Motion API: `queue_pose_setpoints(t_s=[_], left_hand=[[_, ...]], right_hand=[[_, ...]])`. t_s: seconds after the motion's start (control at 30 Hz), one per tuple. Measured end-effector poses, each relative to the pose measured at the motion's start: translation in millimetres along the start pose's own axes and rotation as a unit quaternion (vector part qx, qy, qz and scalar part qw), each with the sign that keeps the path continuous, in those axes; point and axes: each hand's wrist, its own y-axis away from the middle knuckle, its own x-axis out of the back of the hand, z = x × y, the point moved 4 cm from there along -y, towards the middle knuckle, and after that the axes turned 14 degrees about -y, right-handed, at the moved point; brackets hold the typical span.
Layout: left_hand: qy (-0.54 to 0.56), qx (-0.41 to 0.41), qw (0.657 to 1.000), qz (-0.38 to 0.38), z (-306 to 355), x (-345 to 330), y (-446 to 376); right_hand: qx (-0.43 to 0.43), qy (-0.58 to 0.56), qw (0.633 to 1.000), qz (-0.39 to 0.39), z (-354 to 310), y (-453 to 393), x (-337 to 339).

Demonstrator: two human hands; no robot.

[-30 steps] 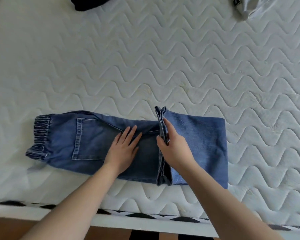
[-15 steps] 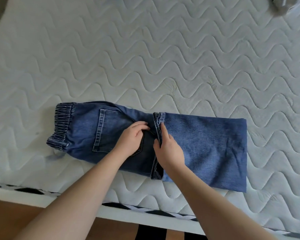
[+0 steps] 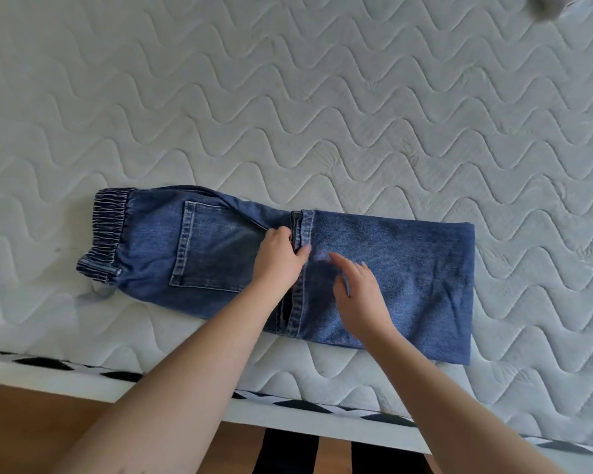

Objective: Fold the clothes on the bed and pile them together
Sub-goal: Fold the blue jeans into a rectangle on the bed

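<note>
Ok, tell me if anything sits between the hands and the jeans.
Nothing visible. The left hand already pinches the hem of the jeans, and the right hand is open just over the folded leg, with bare denim under it.

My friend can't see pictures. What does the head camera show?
A person's left hand pinches the hem of half-folded blue jeans on a white mattress. The right hand is open over the folded leg.

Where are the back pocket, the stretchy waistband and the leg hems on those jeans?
back pocket [image 3: 216, 248], head view: middle of the stitched patch.
waistband [image 3: 108, 230], head view: gathered elastic at the jeans' left end.
leg hems [image 3: 300, 268], head view: stitched edge between the two hands.
</note>
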Motion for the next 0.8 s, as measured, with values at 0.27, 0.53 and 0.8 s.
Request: queue_pose_setpoints(t_s=[0.27, 0.53, 0.8], left_hand=[[0.042, 0.006, 0.999, 0.010, -6, 9, 3], [0.034, 0.137, 0.989, 0.037, -18, -11, 38], [0.036, 0.085, 0.994, 0.061, -36, -28, 59]], right_hand=[[0.091, 0.159, 0.982, -0.053, 20, 22, 10], [0.103, 0.226, 0.964, -0.091, 43, 20, 25], [0.094, 0.291, 0.951, -0.049, 79, 39, 53]])
